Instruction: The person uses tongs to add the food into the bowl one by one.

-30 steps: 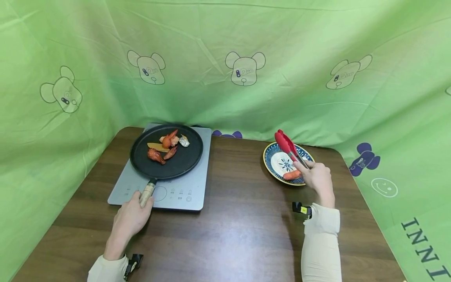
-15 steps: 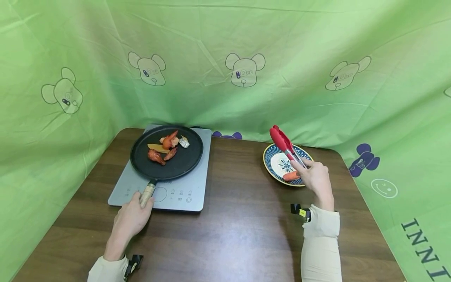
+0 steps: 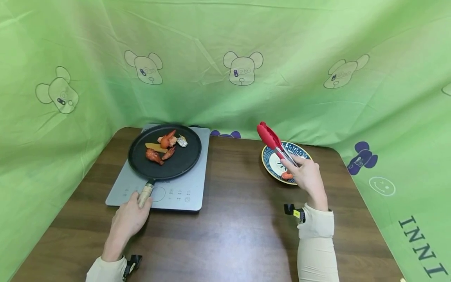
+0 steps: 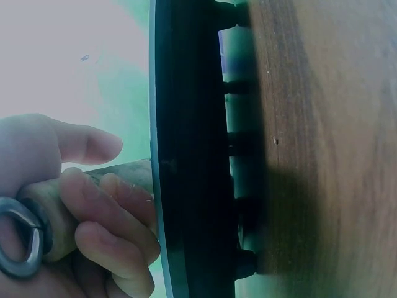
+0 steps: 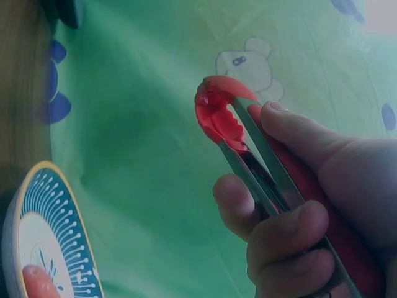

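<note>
In the head view my left hand (image 3: 129, 219) grips the pale handle (image 3: 145, 194) of a flat black frying pan (image 3: 184, 162). Its fingers curl round that handle in the left wrist view too. In the pan lie a browned drumstick (image 3: 154, 156), a yellow strip (image 3: 156, 147), several reddish pieces and a silvery, foil-like piece (image 3: 182, 141). My right hand (image 3: 307, 176) holds red-tipped metal tongs (image 3: 270, 138) above a blue-patterned plate (image 3: 273, 161). The tongs' tips (image 5: 220, 108) nearly meet, with no food visible between them. A sausage-like piece (image 3: 287, 176) rests on the plate, partly hidden by the hand.
Beneath the pan sits a grey induction cooktop (image 3: 197, 196) with a touch panel at its front. Both stand on a brown wooden table (image 3: 239, 219). Green printed cloth (image 3: 197, 90) hangs behind the table and along both sides.
My right hand has carried the tongs leftward and slightly up, so their tips now reach past the plate's left rim. The left hand keeps its grip on the pan handle.
</note>
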Demonstrator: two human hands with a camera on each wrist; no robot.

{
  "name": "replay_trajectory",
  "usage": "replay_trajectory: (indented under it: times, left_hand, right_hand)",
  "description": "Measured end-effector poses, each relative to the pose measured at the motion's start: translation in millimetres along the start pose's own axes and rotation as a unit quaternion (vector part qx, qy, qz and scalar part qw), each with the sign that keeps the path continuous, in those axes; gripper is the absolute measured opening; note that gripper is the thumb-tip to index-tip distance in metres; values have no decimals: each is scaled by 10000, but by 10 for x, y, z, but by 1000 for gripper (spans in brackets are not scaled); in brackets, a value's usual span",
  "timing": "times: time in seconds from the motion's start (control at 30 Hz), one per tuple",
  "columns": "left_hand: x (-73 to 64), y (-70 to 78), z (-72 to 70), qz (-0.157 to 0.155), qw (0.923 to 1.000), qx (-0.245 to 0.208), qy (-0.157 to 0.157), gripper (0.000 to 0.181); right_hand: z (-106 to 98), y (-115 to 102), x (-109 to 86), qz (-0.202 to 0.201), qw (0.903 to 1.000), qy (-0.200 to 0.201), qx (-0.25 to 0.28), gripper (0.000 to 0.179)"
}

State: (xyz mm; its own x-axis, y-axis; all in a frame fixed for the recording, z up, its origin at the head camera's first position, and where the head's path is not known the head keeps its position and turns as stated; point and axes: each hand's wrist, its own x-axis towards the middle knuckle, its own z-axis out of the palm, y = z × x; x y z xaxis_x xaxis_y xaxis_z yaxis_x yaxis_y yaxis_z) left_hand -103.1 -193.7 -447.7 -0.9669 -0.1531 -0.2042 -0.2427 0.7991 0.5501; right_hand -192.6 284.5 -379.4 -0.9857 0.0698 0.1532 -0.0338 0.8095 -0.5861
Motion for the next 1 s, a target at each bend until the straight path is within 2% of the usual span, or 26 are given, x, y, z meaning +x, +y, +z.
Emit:
replay_trajectory:
  times: [0.3, 0.67, 0.83, 1.0]
  left_hand:
    - [-5, -17, -8, 21, 9999, -4, 104, 59]
    - [-12, -3, 9, 34, 9999, -35, 107, 58]
    - [-7, 1, 19, 40, 9999, -44, 85, 58]
    - [-5, -5, 27, 22, 10000, -34, 54, 60]
  right_hand:
    - [77, -144, 10, -42, 9969, -208, 754, 55]
    - [183, -254, 20, -483, 9988, 63, 86, 37]
    - [252, -291, 38, -652, 9977, 158, 111, 30]
    - [319, -364, 28, -705, 9972, 9, 253, 29]
